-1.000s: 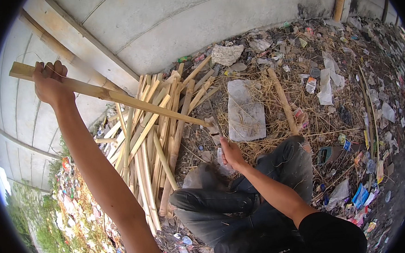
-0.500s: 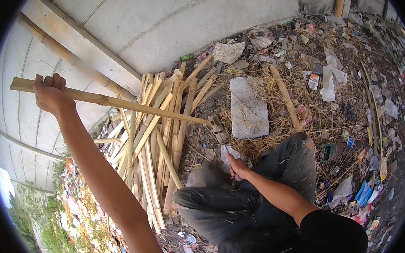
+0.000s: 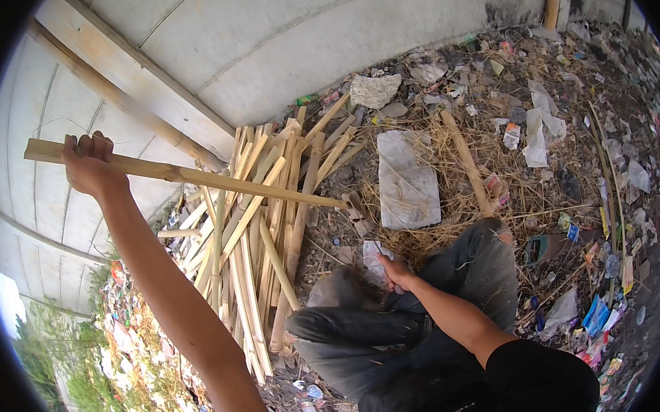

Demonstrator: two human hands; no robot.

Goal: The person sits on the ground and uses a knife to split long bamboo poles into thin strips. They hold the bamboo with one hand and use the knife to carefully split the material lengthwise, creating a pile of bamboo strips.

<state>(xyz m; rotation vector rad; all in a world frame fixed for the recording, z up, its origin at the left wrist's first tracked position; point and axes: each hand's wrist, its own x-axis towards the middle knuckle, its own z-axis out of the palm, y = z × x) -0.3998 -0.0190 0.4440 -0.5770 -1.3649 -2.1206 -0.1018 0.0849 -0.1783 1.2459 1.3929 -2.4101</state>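
Observation:
My left hand (image 3: 90,164), raised at the far left, grips a long split bamboo strip (image 3: 223,181) near its upper end. The strip slants down to the right, its lower tip by a short brownish chunk (image 3: 356,206) on the ground. Above my crossed legs (image 3: 368,332), my right hand (image 3: 396,272) is closed in a fist. What it holds is mostly hidden; only a small dark part shows at the fist. A pale scrap (image 3: 374,256) lies just beyond that hand.
A heap of split bamboo (image 3: 260,233) lies left of my legs, under the held strip. Ahead is a flat pale slab (image 3: 408,193), with a bamboo piece (image 3: 466,160) to its right. Litter and dry straw cover the ground. A concrete wall (image 3: 297,42) stands behind.
My right hand has shifted slightly right, and its fist has turned downward. The left hand and the bamboo strip have dropped slightly and moved a little right in the picture.

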